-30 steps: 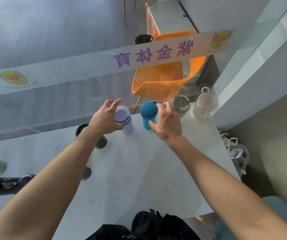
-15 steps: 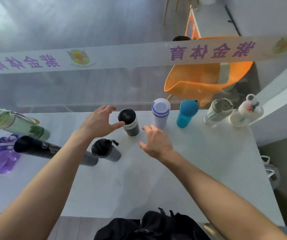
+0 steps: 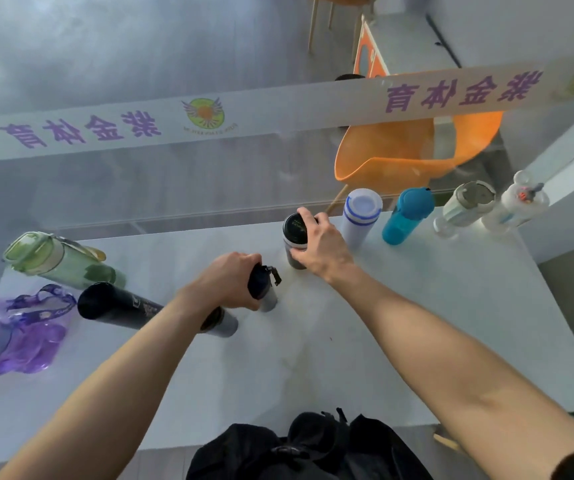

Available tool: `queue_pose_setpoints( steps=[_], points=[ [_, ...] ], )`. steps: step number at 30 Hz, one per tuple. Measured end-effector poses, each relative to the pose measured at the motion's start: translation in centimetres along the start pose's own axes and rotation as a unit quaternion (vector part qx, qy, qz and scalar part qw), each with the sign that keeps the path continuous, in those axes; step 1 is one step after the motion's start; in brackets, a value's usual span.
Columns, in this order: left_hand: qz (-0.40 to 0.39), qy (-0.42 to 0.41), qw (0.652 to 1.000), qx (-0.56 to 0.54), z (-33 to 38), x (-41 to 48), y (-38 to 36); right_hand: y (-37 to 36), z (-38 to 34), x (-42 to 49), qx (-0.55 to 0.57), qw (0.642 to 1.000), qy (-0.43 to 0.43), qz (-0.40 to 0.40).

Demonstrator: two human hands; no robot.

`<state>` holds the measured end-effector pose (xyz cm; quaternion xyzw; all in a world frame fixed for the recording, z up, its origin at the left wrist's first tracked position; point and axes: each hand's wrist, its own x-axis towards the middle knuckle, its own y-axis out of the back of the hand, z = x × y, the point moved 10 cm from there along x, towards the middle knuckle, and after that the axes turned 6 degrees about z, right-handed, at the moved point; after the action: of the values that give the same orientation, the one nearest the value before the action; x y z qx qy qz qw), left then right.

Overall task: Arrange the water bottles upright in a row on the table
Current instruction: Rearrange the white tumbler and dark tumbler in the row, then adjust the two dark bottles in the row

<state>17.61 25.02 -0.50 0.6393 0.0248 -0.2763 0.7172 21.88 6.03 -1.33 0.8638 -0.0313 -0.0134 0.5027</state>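
Bag: a black bag [image 3: 299, 448] is lying at the near edge of the tabletop [image 3: 399, 334], partly cut off.
Left grip [image 3: 228, 282]: is wrapping closed around the dark cap of a grey bottle [image 3: 267, 299] mid-tabletop.
Right grip [image 3: 320, 244]: is curling around a black-lidded cup [image 3: 294, 230], just beside the white bottle [image 3: 361, 216].
Row: the white bottle, a teal bottle [image 3: 406, 216] and two clear ones are standing along the far edge.
Doing it well: probably sliding the cup in line first, keeping both bases flat.
Hard to see: the left forearm is covering part of a long black bottle [image 3: 119, 306] lying down, and the grey bottle's base is blurring.
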Motion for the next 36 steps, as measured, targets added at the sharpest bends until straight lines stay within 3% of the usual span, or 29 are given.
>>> queue_pose_setpoints(
  steps=[5, 12, 19, 21, 25, 27, 30, 34, 36],
  points=[
    [0.056, 0.0, 0.998, -0.022, -2.5, 2.0, 2.5, 0.3, 0.2, 1.0, 0.02, 0.999, -0.029, 0.039],
    [0.073, 0.017, 0.996, -0.047, -3.9, 4.1, 3.2, -0.1, -0.3, 2.5, 0.03, 0.997, -0.054, 0.04],
    [0.089, 0.024, 0.993, -0.079, -5.1, 5.8, 2.8, 1.0, 2.4, -0.9, -0.033, 0.992, -0.115, 0.031],
    [0.103, 0.031, 0.99, -0.086, -5.5, 6.1, 2.8, -0.4, 4.1, -2.9, -0.081, 0.989, -0.122, -0.025],
    [0.138, 0.047, 0.985, -0.096, -6.1, 6.6, 2.8, -5.4, 6.4, -7.1, -0.127, 0.962, -0.115, -0.211],
    [0.151, 0.056, 0.982, -0.099, -6.2, 6.9, 2.9, -6.1, 6.3, -7.7, -0.125, 0.961, -0.104, -0.224],
    [0.156, 0.072, 0.979, -0.105, -6.3, 7.1, 3.0, -4.4, 5.3, -6.5, -0.095, 0.981, -0.096, -0.139],
    [0.161, 0.076, 0.978, -0.107, -6.2, 7.2, 3.1, 1.3, 2.2, -3.8, 0.019, 0.995, -0.052, 0.084],
    [0.163, 0.072, 0.978, -0.106, -5.9, 7.1, 3.1, 2.6, 0.3, -2.0, 0.066, 0.991, -0.015, 0.117]
  ],
)
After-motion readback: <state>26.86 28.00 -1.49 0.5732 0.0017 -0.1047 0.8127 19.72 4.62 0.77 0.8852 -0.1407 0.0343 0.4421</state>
